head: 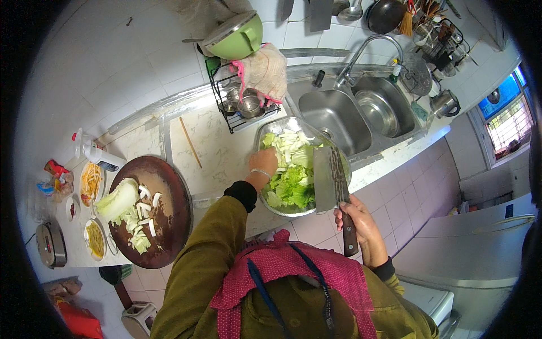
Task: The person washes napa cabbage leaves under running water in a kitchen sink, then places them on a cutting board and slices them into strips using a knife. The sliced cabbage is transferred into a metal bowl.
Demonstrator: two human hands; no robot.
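Observation:
My right hand grips a cleaver by its wooden handle, and the broad blade slants over the right side of a metal mesh basket. Inside the basket lie pale cut stems and green leaves of Chinese cabbage. At the basket's left side my left hand reaches in among the pieces. Its fingertips are hidden, so whether it holds any is unclear. Further left, a round wooden chopping board carries an uncut piece of Chinese cabbage and several cut strips.
Behind the basket is a double sink with a tap. A black wire rack holds metal cups. One chopstick lies on the counter. Dishes of shredded food and a white bottle stand beyond the board.

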